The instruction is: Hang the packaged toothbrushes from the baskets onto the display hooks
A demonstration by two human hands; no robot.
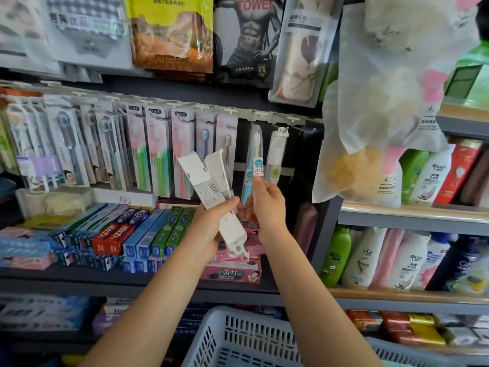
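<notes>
My left hand (211,223) grips a bundle of white packaged toothbrushes (209,181), fanned upward, with one pack's hang tab pointing down below my palm. My right hand (267,205) pinches the lower end of a clear toothbrush pack (256,157) that hangs at a display hook (258,120) on the rail. Just right of it hangs another clear pack (276,154) on its own hook. Further right a bare hook (307,129) sticks out. A white slotted basket (238,337) sits below my forearms.
Rows of hung toothbrush packs (105,144) fill the rail to the left. Toothpaste boxes (127,234) lie on the shelf underneath. Bagged bath sponges (383,102) hang at the right, close to the hooks. Shampoo bottles (397,255) line the right shelves. Towel packs (246,35) hang above.
</notes>
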